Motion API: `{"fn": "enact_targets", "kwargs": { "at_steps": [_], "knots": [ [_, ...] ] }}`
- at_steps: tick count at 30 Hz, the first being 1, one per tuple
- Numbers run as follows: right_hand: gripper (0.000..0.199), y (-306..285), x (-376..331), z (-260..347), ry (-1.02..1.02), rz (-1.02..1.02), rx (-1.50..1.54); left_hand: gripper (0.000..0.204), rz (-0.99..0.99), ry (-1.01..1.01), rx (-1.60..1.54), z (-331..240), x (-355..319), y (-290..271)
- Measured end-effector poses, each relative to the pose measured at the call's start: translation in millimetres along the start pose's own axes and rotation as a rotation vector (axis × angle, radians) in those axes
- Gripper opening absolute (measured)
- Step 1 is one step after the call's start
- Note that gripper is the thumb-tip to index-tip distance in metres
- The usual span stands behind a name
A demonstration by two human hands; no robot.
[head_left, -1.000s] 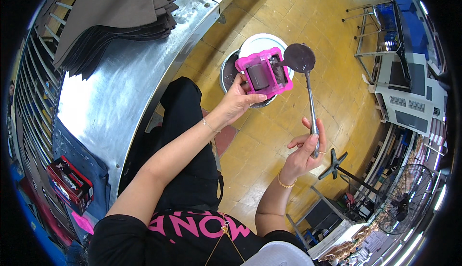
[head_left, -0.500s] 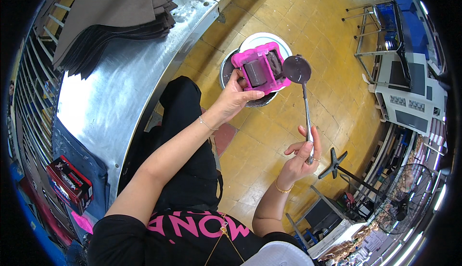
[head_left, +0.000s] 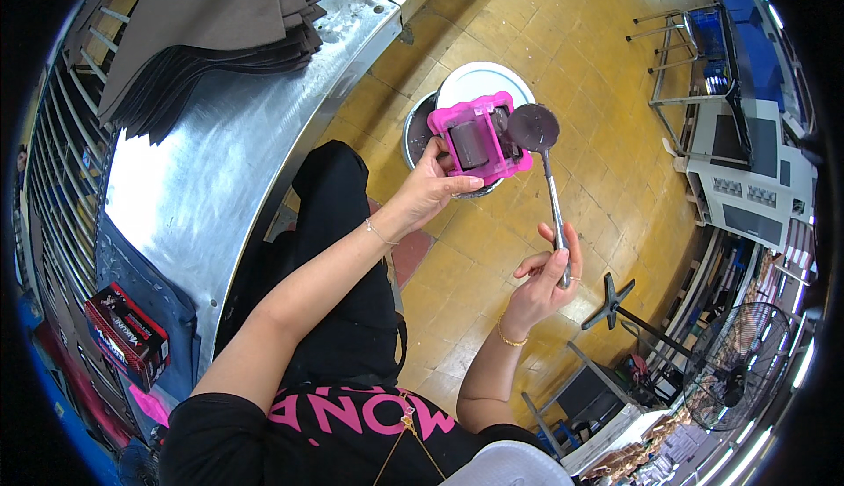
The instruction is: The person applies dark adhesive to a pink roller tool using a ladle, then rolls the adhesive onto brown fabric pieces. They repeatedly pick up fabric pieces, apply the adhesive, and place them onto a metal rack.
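My left hand [head_left: 432, 181] grips the near left side of a pink roller tray [head_left: 513, 169], thumb over the rim. One compartment of it holds a dark cylindrical roller [head_left: 469, 145]; the other, on the right, has dark thick liquid in it. In my right hand [head_left: 538, 291] is the handle of a metal ladle [head_left: 534, 127]. Its bowl is coated or filled with the same dark liquid and overlaps the tray's right edge. Below the tray, and partly hidden by it, are a pot [head_left: 412, 137] with dark smears and a white round lid [head_left: 485, 79].
At left, a metal table [head_left: 211, 170] bears a stack of dark sheets [head_left: 207, 11]. A red and black box [head_left: 127, 332] lies on folded dark cloth [head_left: 145, 266]. At right stand a fan [head_left: 737, 367], a black star-shaped base [head_left: 607, 301] and metal-legged furniture [head_left: 694, 99] on yellow tiles.
The ladle has shifted slightly left, and its bowl now overlaps the tray's right compartment. The pink tray has moved slightly nearer to me and tilted a little.
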State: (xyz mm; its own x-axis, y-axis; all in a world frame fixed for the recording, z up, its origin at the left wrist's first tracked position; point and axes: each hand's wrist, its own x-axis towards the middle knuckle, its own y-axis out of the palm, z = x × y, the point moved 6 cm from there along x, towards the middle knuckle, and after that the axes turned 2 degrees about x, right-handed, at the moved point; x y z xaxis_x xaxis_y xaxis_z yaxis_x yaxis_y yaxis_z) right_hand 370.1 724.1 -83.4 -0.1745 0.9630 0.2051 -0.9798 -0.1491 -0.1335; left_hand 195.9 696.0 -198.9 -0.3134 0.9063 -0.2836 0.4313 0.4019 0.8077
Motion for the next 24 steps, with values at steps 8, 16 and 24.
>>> {"fn": "enact_targets", "kwargs": {
  "at_steps": [8, 16, 24],
  "knots": [
    [0.035, 7.3, -1.8, -4.4, -0.001, 0.049, -0.073, 0.079, -0.006, 0.005, 0.0, -0.8, -0.3, 0.7],
    [0.037, -2.8, 3.0, 12.4, 0.038, -0.072, 0.146, 0.079, -0.044, -0.013, -0.009, 1.5, 0.2, -9.5],
    [0.035, -15.5, 1.6, -30.7, 0.25, -0.055, 0.151, 0.072, -0.175, 0.015, 0.042, -28.5, -19.1, -60.6]
  ]
}}
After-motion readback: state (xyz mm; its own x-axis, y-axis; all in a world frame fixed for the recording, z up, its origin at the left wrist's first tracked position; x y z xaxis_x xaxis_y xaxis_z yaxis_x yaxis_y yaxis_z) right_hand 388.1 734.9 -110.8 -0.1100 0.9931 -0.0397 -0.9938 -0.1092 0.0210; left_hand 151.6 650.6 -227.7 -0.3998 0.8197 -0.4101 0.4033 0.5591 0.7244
